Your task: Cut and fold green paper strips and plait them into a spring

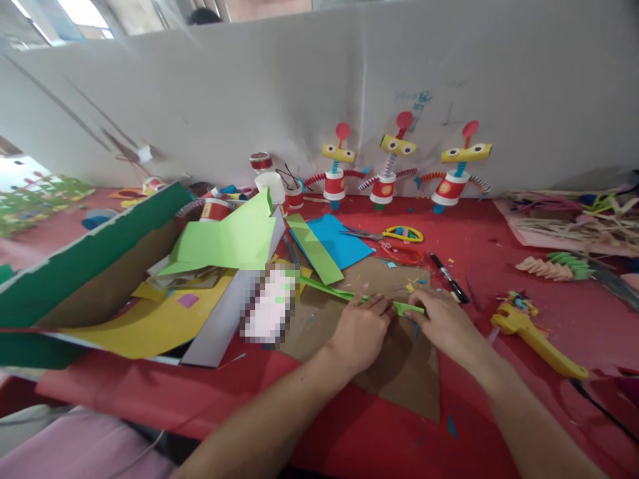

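A narrow light-green paper strip (332,289) lies slantwise across a brown cardboard sheet (399,372). My left hand (363,331) holds the strip down near its right part, fingers close together and bent over it. At the strip's right end, my right hand (442,324) pinches the paper between thumb and fingers. Behind the strip lie a wider green paper piece (319,249) and a blue sheet (337,243). Yellow-handled scissors (403,233) rest beyond my hands, and a black marker (449,278) lies beyond my right hand.
A green-sided box (100,256) with coloured paper stands left. Three paper-cup figures (334,185) line the back, before a grey partition (224,100). A yellow glue gun (542,342) with a cord, folded paper springs (554,266) and a heap of strips (574,223) are right.
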The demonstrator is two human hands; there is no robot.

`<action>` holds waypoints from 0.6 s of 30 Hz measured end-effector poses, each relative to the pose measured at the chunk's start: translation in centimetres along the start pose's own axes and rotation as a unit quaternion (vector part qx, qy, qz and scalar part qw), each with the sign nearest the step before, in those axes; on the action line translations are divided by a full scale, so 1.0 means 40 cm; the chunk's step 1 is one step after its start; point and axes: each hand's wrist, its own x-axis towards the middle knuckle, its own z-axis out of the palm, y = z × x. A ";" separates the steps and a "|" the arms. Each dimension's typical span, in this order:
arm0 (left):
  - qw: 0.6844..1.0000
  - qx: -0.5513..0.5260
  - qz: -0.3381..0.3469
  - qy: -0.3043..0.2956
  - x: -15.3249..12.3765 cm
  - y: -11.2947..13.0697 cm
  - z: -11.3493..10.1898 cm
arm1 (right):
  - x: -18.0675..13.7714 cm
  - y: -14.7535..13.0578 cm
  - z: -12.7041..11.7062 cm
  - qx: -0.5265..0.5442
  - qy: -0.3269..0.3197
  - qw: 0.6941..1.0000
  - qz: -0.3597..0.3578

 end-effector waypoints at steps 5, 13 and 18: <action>1.000 -0.026 0.008 -0.005 -0.001 0.027 -0.004 | -0.020 0.026 -0.046 0.003 -0.082 0.992 0.098; 0.998 -0.044 -0.044 -0.008 0.008 0.024 -0.010 | -0.033 0.013 -0.067 -0.032 0.026 0.999 0.019; 0.997 -0.040 -0.060 0.000 0.011 0.029 -0.023 | -0.019 -0.018 -0.037 0.111 -0.061 0.992 -0.010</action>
